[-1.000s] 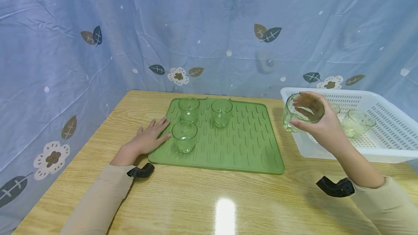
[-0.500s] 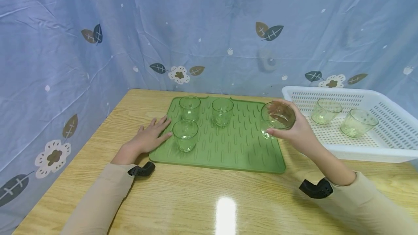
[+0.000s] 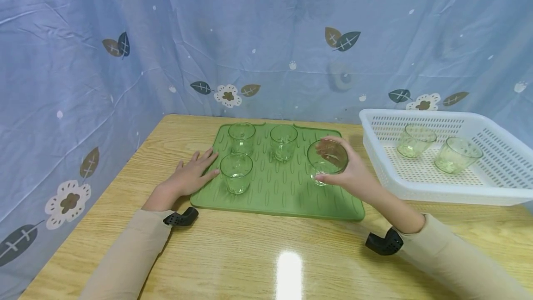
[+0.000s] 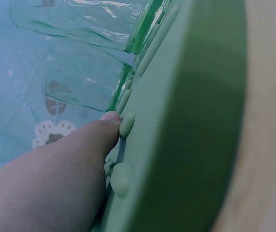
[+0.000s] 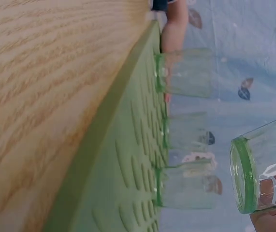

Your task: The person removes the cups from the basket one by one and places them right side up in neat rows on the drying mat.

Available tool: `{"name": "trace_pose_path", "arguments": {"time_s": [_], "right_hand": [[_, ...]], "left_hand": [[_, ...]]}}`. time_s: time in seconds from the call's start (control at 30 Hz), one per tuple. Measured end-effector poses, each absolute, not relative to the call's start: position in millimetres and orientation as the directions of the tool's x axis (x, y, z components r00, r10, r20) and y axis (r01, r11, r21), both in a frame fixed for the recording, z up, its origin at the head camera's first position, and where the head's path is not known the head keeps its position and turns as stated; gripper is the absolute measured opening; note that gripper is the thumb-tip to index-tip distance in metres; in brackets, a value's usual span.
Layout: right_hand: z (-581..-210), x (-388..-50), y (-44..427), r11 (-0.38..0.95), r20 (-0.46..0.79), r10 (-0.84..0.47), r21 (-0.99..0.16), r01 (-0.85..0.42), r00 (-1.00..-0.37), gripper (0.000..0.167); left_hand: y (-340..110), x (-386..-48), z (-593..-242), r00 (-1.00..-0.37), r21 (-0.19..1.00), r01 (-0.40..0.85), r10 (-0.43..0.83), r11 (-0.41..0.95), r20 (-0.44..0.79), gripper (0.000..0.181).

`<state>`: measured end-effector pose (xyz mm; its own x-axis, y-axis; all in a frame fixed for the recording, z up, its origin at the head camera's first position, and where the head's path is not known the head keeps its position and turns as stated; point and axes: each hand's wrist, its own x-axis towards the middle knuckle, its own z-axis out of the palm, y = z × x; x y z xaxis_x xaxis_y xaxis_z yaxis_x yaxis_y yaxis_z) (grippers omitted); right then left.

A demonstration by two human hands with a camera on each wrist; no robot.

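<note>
Holding one clear, green-tinted tumbler [image 3: 318, 161]: right hand [image 3: 351, 170], thumb on the near side, fingers curved round the far side; tumbler mouth-up, over the right half of the green mat [image 3: 287, 200], its base apart from the mat in the right wrist view. Left hand [image 3: 187, 179]: fingers straight and spread wide, holding nothing, laid at the left edge of the mat, thumb pointing right. Standing on the mat, mouth-up, three similar glasses: the near-left glass [image 3: 236, 175], just beside the left thumb, contact between the two impossible to tell; the far-left glass [image 3: 242, 139], behind it; the far-middle glass [image 3: 284, 142], right of that and left of the held tumbler. Mat: rectangular, raised oval ribs, flat on the wood-grain counter [image 3: 233, 253]. Right of the mat, set apart: one white perforated basket [image 3: 462, 194], containing two further glasses, the left basket glass [image 3: 416, 141] and the right basket glass [image 3: 458, 155], the latter slightly nearer. Sleeves [image 3: 129, 249]: beige, both arms, a black fitting [image 3: 181, 217] at each wrist. Backdrop: blue curtain [image 3: 270, 27] printed with leaves and white flowers.
</note>
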<state>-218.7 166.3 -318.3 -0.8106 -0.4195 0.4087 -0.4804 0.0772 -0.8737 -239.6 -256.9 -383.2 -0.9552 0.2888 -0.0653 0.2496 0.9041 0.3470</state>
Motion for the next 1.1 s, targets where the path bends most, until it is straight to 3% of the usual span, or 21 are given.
{"name": "trace_pose_path", "arguments": {"time_s": [0.53,0.8,1.1], "right_hand": [[-336.2,-229.5,146.2,0.045,0.248,-0.470,-0.952,-0.304,-0.847,0.086],[-340.0,-229.8,133.9,0.022,0.201,-0.521,-0.968,-0.248,-0.830,0.097],[-347.9,-228.4,118.5,0.004,0.162,-0.552,-0.981,-0.196,-0.818,0.094]], "left_hand": [[-258.4,-240.7,-385.3,-0.954,0.353,0.254,0.293,0.900,-0.061,0.072],[-258.7,-240.4,-384.4,-0.954,0.354,0.250,0.291,0.901,-0.067,0.072],[-258.3,-240.5,-384.2,-0.954,0.352,0.253,0.293,0.901,-0.064,0.073]]}}
